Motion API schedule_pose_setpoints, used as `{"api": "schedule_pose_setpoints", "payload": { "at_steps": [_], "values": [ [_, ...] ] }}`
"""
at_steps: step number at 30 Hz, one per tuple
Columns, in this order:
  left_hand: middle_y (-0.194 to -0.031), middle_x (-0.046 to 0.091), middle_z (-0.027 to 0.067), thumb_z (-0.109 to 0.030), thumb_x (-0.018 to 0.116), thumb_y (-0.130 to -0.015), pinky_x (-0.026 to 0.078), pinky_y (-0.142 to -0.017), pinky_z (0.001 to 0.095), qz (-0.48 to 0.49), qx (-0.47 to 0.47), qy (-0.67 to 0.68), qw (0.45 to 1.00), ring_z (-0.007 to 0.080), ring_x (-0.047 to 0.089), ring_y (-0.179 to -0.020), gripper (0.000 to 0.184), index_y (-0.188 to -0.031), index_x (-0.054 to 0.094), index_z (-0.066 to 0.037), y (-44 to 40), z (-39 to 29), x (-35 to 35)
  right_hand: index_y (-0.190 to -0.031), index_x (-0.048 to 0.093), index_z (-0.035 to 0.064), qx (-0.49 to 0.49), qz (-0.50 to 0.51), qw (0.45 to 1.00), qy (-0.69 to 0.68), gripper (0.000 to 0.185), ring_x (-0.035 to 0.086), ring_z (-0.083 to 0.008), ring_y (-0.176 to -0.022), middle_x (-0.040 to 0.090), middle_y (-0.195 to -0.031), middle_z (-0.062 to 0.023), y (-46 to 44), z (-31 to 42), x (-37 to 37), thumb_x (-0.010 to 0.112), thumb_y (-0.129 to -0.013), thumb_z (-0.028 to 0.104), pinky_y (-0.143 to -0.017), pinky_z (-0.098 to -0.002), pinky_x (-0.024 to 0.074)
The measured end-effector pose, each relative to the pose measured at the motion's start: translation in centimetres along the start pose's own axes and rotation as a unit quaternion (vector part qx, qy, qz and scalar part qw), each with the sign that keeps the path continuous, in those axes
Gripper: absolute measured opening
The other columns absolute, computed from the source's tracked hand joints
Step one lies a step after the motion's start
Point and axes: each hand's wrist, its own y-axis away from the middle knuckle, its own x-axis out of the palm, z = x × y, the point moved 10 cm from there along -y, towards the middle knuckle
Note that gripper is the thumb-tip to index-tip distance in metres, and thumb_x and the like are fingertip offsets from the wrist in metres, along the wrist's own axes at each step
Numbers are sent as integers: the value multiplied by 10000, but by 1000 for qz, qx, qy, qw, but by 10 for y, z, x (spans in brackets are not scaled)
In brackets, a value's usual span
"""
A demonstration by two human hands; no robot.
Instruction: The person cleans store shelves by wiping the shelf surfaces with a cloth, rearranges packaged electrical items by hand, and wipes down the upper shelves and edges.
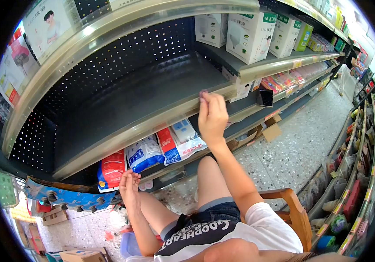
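While right grip (pixel 213 115) pinches a purplish thing (pixel 203 92) by the shelf (pixel 148 89) edge, left grip (pixel 130 183) near the bags (pixel 144 153) can't be read; work seems underway, remainder unclear.

A white short-sleeved T-shirt (pixel 279 233); across its front, a rounded black printed patch (pixel 183 247) with white capital lettering (pixel 205 232) reading GOODHEART; dark blue denim shorts (pixel 222 212) with paler grey-blue hems (pixel 216 202); left hand (pixel 130 185) and right hand (pixel 213 118) bare.
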Motion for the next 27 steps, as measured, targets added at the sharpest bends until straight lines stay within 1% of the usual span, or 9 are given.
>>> {"api": "schedule_pose_setpoints", "payload": {
  "at_steps": [2, 6, 8, 13, 16, 19, 21, 24, 27],
  "values": [
    [-937, 650, 57, -201, 580, -986, 477, -784, 265, -1, -1, 7, 1000, 154, 619, -867, 227, -1136, 601, -31, 0, 1, 0, -1004, 615, -20, -2, 20, 1000, -12, 172, 613, -367, -877, 623, -949, -179, 6, 10, 10, 624, -832, -23, -772, -419, 499],
    [-938, 651, 57, -206, 589, -981, 480, -781, 263, 1, -9, 13, 1000, 154, 620, -866, 233, -1139, 602, -35, -1, 5, -1, -996, 625, -18, -36, 47, 997, -40, 180, 621, -358, -876, 625, -964, -177, 13, 38, 24, 643, -817, -26, -774, -415, 510],
    [-941, 657, 55, -196, 593, -980, 483, -800, 271, 0, -11, 17, 1000, 155, 628, -870, 218, -1124, 611, -33, 0, 6, -1, -996, 626, -20, -42, 54, 996, -49, 182, 623, -354, -873, 626, -958, -172, 15, 47, 28, 646, -815, -28, -770, -410, 514],
    [-943, 658, 55, -191, 596, -979, 484, -818, 276, -6, -12, 18, 1000, 157, 631, -875, 213, -1123, 616, -35, 6, 1, 3, -1006, 637, -9, -82, 79, 990, -82, 195, 627, -340, -862, 626, -958, -164, 14, 47, 24, 660, -813, -16, -746, -389, 525],
    [-944, 658, 57, -183, 596, -978, 483, -823, 278, -6, -7, 16, 1000, 160, 631, -881, 213, -1125, 615, -30, 7, -1, 1, -1015, 641, -3, -90, 70, 992, -57, 199, 629, -332, -854, 627, -956, -162, 12, 27, 15, 659, -817, -14, -739, -386, 527],
    [-945, 658, 57, -184, 597, -978, 484, -819, 279, -5, -3, 12, 1000, 163, 634, -881, 216, -1124, 615, -25, 10, -4, 1, -1022, 643, 2, -36, 51, 997, -44, 189, 626, -336, -860, 616, -963, -161, 4, 1, 0, 650, -834, -11, -746, -390, 521],
    [-943, 659, 57, -181, 595, -979, 487, -809, 281, -7, -5, 11, 1000, 163, 637, -881, 214, -1122, 616, -24, 11, -4, 0, -1025, 644, 5, -39, 19, 999, -12, 182, 621, -340, -861, 608, -965, -168, 0, -15, -12, 645, -843, -13, -743, -393, 514],
    [-941, 660, 57, -174, 593, -980, 489, -804, 281, -3, -2, 13, 1000, 161, 638, -880, 206, -1118, 617, -23, 11, -5, 2, -1033, 650, -3, -12, -17, 1000, 21, 157, 609, -340, -854, 602, -968, -172, -5, -41, -27, 622, -878, 8, -748, -398, 504],
    [-939, 661, 56, -168, 591, -981, 490, -800, 278, 1, 2, 16, 1000, 159, 639, -877, 200, -1116, 618, -23, 11, -7, 1, -1049, 647, -18, 17, -67, 996, 51, 162, 601, -333, -861, 599, -979, -174, 1, -46, -31, 609, -895, 13, -755, -394, 500]
  ]
}}
